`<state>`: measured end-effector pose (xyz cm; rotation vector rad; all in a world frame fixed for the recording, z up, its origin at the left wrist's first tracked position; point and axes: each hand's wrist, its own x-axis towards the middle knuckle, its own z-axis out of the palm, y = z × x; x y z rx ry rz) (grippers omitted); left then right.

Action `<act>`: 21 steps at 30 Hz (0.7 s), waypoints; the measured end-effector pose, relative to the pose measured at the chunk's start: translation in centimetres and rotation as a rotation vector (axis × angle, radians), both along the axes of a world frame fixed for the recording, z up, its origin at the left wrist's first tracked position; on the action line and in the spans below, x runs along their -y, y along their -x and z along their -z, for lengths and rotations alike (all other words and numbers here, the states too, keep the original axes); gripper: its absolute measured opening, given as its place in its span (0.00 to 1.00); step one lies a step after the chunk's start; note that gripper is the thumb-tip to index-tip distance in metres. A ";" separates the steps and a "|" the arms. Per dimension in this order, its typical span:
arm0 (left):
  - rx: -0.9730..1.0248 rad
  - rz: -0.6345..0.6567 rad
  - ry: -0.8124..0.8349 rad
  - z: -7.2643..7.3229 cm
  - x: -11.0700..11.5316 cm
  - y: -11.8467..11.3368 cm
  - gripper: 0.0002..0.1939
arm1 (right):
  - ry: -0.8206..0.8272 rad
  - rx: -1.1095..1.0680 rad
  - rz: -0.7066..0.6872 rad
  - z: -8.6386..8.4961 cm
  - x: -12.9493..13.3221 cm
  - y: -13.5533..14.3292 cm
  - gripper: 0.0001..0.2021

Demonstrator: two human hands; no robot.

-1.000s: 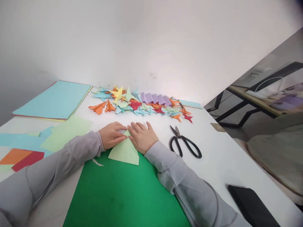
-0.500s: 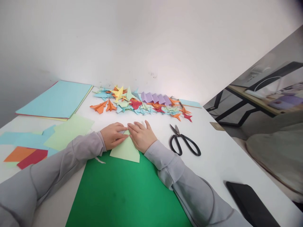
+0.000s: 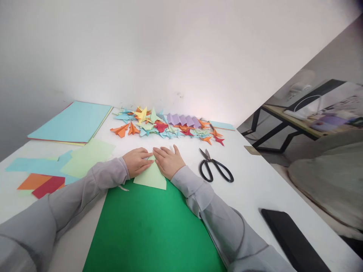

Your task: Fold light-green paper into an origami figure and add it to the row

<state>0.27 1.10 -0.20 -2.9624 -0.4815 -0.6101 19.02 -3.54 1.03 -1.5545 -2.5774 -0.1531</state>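
Two hands, one narrow point: press the fold from the tip down

Both hands meet at the centre of the frame over a pale green paper (image 3: pixel 150 179), which lies across the upper edge of a green sheet (image 3: pixel 153 226). The paper tapers upward to a narrow end beneath the fingers and spreads to a broad lower edge.

The left hand (image 3: pixel 135 162) comes in from the left, fingertips resting on the upper part of the paper. The right hand (image 3: pixel 169 162) covers its upper right side, fingers stretched out, one lifted at the top. Neither is clenched; I cannot tell whether either thumb pinches the paper from below.

The step looks like flattening a crease near the point. To do it well, anchor the narrow end with the left fingertips while the right ones slide firmly down the slanted side toward the broad edge. Check that both slopes match before pressing hard, since a skewed crease is difficult to undo. Pushing sideways could buckle the tip, so press straight down.

The scissors (image 3: pixel 210 160), blades slightly apart, lie right of centre, well away from the paper. A thin pale scrap (image 3: pixel 123 188) sits beside the left sleeve; keep it out from under the fold.
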 end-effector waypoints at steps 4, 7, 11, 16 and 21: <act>0.000 -0.010 -0.029 0.0 0.2 0.0 0.17 | -0.007 -0.004 0.010 0.1 0.1 0.1 0.21; 0.008 -0.037 -0.046 0.0 0.4 -0.2 0.17 | -0.005 0.003 0.021 0.0 0.1 0.2 0.21; 0.037 -0.079 -0.046 0.0 0.9 -0.3 0.17 | -0.008 0.020 0.031 0.0 0.2 0.2 0.21; 0.086 -0.101 -0.049 0.3 1.8 -0.3 0.17 | -0.024 0.020 0.032 0.2 0.2 0.2 0.21; 0.103 -0.121 -0.030 0.3 3.1 0.3 0.17 | -0.004 0.015 0.038 0.1 0.2 0.2 0.21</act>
